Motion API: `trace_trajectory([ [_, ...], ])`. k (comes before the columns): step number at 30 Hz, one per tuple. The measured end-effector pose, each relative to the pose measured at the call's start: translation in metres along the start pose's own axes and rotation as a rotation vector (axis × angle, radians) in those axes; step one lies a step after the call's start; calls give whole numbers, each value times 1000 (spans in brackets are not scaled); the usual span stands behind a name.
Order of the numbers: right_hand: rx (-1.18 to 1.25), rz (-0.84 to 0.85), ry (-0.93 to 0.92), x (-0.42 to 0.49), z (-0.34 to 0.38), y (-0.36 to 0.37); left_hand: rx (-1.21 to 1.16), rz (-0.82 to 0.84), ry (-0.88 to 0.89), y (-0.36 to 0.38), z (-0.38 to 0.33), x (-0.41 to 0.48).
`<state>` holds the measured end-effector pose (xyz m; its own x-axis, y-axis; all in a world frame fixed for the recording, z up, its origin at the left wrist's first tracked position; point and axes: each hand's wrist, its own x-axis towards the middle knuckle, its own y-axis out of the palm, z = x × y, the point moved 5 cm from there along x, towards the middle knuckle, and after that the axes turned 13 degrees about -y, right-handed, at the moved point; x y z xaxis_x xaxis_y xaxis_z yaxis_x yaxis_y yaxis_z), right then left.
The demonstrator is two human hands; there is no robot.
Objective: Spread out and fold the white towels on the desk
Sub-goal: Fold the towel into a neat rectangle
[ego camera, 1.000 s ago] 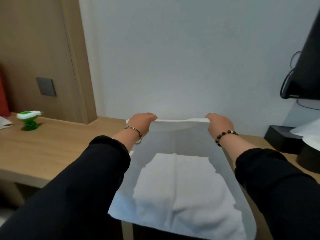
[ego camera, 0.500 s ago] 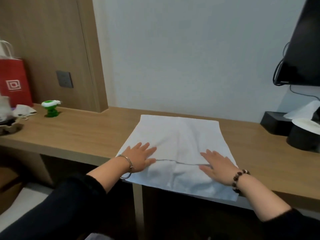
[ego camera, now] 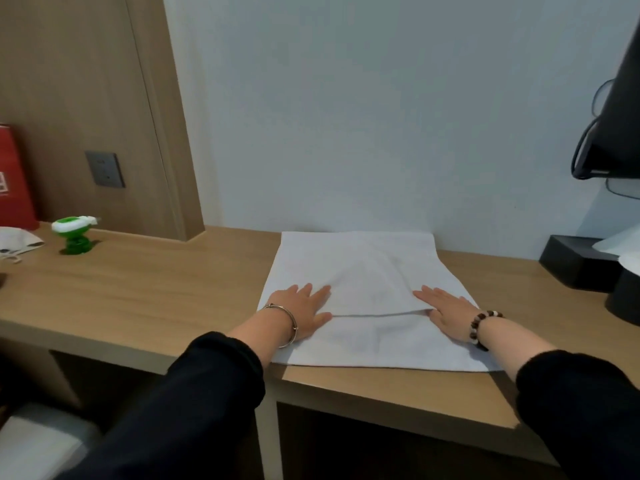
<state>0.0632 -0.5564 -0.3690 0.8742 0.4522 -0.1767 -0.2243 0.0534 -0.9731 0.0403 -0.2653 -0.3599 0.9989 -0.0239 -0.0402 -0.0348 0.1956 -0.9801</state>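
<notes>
Towel lies flat on the table against the wall, left hand and right hand pressing it, each grip spread (nothing pinched); uneven smoothing could skew the folded edge or bunch it.

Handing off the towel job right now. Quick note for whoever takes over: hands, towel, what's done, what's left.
Left hand: open, flat on the white towel, near its left edge.
Right hand: open, flat on the towel's right side.
Towel: lies flat on the desk, far edge at the wall.
Done: spread out; one fold appears made, with a layer edge running between the hands.
Left: smooth it and make the remaining folds. No second towel is plainly in view.
</notes>
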Motion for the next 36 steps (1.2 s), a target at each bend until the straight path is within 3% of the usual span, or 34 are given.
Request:
trace_trajectory([
  [4,127,-55,43,12,0,-5,138,22,161,-10,5,6],
  [7,142,-190,94,12,3,-11,191,-38,222,-19,6,4],
  [12,52,-381,207,7,6,-25,236,-164,97,-38,12,-1],
  [18,23,-820,242,-19,27,-84,23,-425,-79,-86,30,-9],
  [22,-151,-946,161,-39,46,-103,-26,-532,-79,-99,36,-28],
  [26,-174,-1028,137,-71,66,-103,-46,-618,-72,-102,41,-62],
  [28,-223,-944,157,-85,74,-89,39,-587,-57,-89,41,-79],
  [30,-267,-719,169,-91,78,-64,91,-462,-17,-63,34,-91],
  [33,-43,-361,106,-94,76,-14,8,-219,74,-24,24,-104],
  [36,51,-148,4,-97,73,20,-64,-140,181,-3,12,-110],
])
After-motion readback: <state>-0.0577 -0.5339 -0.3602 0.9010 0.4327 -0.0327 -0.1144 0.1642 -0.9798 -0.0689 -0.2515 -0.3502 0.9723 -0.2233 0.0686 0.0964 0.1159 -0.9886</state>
